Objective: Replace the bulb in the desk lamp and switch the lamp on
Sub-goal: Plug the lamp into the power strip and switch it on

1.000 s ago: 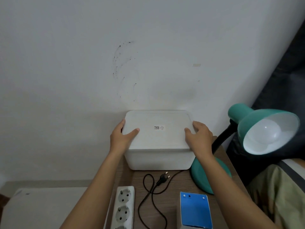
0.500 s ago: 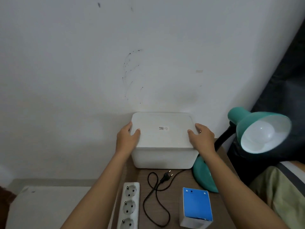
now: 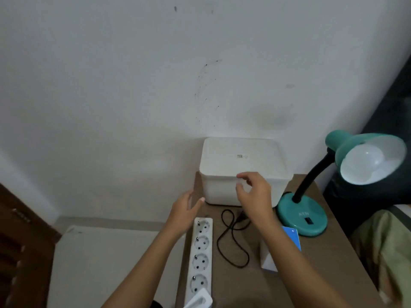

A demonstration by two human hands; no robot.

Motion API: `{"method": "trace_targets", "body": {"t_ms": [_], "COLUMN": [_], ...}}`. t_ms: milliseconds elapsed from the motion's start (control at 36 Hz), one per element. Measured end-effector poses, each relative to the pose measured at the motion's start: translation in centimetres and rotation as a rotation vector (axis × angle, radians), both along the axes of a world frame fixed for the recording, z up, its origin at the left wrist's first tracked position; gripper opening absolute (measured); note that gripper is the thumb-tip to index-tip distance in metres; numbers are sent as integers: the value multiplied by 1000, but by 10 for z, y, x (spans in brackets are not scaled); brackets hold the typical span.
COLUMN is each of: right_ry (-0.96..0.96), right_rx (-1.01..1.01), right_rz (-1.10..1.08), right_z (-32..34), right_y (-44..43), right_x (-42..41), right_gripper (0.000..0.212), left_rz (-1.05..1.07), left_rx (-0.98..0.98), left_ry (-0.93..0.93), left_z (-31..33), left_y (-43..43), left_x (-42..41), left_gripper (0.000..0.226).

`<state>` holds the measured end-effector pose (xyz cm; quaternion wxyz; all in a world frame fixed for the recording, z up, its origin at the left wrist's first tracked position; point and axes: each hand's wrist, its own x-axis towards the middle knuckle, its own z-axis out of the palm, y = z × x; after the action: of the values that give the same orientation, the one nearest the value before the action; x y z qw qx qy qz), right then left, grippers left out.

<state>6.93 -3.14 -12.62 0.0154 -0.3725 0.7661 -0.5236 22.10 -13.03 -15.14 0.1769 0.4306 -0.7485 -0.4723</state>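
Observation:
A teal desk lamp (image 3: 302, 216) stands at the right of the wooden table (image 3: 333, 263), its black neck bent up to a shade that holds a white bulb (image 3: 364, 158), unlit. Its black cord and plug (image 3: 231, 236) lie loose on the table beside a white power strip (image 3: 200, 252). A white and blue bulb box (image 3: 291, 236) sits partly behind my right forearm. My left hand (image 3: 184, 210) hovers open at the table's left edge. My right hand (image 3: 255, 192) is in front of the white lidded box (image 3: 240, 165), fingers curled apart and holding nothing.
The white lidded box stands against the wall at the back of the table. A white plug sits in the strip's nearest socket (image 3: 200, 298). A pale mattress (image 3: 100, 263) lies left of the table, dark and olive fabric (image 3: 382, 241) to the right.
Both hands have let go of the white box's lid and drawn back toward me. The view has shifted, so the lamp base and more of the power strip show.

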Motion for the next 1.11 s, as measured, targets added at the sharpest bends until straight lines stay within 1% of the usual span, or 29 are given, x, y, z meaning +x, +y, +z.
{"method": "trace_targets", "body": {"t_ms": [56,167,222,278,306,389,417,444,500,528,583,611,667,722,861,917,1028,1111], "right_ry": [-44,-145,-221,-264,-281,-321,-328,-332,-330,-334,-357,-366,-378,-399,-470,-497,-546,-534], "right_rx": [16,123,165,197,214,276,294,305,323,330,358,381,415,423,421,411,356,326], "right_rz": [12,1,-51,-127,-160,-225,-239,-250,-259,-261,-256,-252,-250,-245,-230,-224,-221,-200], "right_z": [-21,-62,-79,-92,-97,-107,-109,-111,-114,-114,-113,-112,-110,-107,-95,-90,-88,-84], "right_y": [-2,-2,-3,-4,-5,-7,-7,-7,-8,-9,-10,-11,-12,-13,-12,-11,-10,-11], "right_x": [19,45,49,50,49,49,49,48,47,45,42,39,35,32,32,35,43,48], "right_gripper": [20,16,16,18,20,24,25,26,26,25,26,27,30,31,19,18,23,23], "left_rz": [-14,-71,-80,-91,-111,-146,-161,-175,-188,-185,-185,-185,-187,-190,-196,-204,-195,-187], "left_rx": [11,12,57,89,93,97,92,86,67,65,64,58,50,42,64,69,101,94], "left_ry": [-7,-19,-27,-61,-69,-68,-72,-76,-69,-57,-47,-45,-31,-25,-31,-38,-64,-76], "left_z": [-13,-36,-49,-63,-64,-62,-65,-68,-70,-69,-69,-69,-68,-69,-66,-65,-64,-63], "left_y": [7,14,15,13,15,23,23,23,24,24,24,24,25,24,25,26,26,27], "left_x": [11,25,30,33,33,32,31,31,30,30,30,30,30,30,29,28,29,29], "left_gripper": [59,58,70,89,93,98,98,93,74,75,92,94,88,88,87,86,100,104]}}
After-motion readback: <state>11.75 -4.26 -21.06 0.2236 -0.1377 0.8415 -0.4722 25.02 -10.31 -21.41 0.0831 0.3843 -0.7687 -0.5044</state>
